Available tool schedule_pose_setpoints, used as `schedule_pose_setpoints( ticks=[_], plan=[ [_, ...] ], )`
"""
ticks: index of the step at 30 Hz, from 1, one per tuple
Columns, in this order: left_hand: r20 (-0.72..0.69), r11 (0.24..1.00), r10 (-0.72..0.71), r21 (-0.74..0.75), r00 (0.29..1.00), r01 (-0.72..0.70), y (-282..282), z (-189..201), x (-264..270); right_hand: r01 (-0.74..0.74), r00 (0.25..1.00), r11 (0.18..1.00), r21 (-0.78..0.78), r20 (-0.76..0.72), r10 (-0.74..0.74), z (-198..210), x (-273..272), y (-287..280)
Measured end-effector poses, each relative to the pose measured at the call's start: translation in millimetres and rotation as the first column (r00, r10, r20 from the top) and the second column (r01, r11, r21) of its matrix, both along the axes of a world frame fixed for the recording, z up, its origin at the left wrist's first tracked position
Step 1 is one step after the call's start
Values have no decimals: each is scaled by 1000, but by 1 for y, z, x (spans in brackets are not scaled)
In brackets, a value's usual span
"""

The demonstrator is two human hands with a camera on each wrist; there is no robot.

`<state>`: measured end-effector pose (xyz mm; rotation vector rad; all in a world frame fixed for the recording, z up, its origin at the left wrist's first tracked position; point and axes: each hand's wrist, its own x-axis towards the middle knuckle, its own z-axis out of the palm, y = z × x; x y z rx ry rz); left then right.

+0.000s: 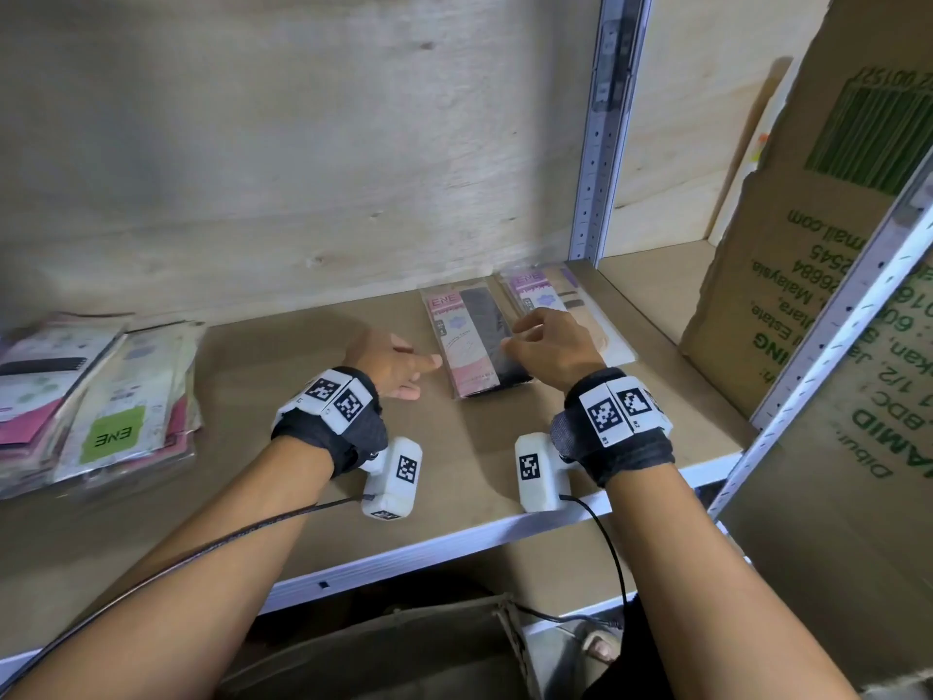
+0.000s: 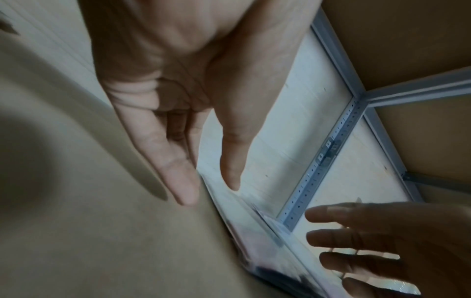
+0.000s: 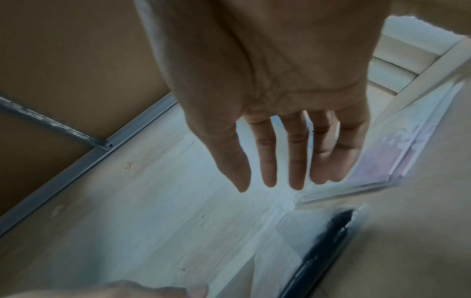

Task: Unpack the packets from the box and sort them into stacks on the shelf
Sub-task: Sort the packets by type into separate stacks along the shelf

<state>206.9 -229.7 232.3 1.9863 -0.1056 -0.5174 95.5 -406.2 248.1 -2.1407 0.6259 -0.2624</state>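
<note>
The pink packet stack (image 1: 467, 341) lies flat on the shelf (image 1: 303, 346); left hand (image 1: 389, 363) touches its edge, right hand (image 1: 548, 348) hovers above, both grips relaxed, empty; packets look light, slippery, flexible; take long edges.

Bare shelf (image 1: 282, 376) between left stacks (image 1: 96, 396) and packets (image 1: 469, 341).

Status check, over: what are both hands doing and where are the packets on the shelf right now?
Left hand open, fingertips at pink packet edge. Right hand open above it, holding nothing. Purple packet beside it; older stacks far left. Nothing blocking.

Both hands (image 1: 391, 363) (image 1: 550, 348) forward, fingers relaxed
</note>
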Motion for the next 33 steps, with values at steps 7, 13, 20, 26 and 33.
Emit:
schedule_pose_setpoints(
  ticks=[7, 13, 20, 26, 33],
  plan=[
    [103, 990, 133, -68, 986, -126, 107, 8, -7, -212, 976, 954, 212, 99, 195, 3, 6, 55],
    [184, 958, 279, -124, 943, -259, 210, 14, -1, -391, 919, 856, 339, 102, 380, 9, 33, 137],
    [210, 915, 391, -196, 896, -353, 300, 29, 17, -499, 852, 795, 346, 24, 524, 8, 91, 232],
    [158, 875, 472, -207, 868, -438, 341, 29, 18, -438, 873, 816, 378, -40, 487, -2, 146, 289],
    [164, 883, 466, -145, 870, -446, 364, 21, 16, -456, 850, 874, 165, -210, 483, -16, 172, 322]
  ],
)
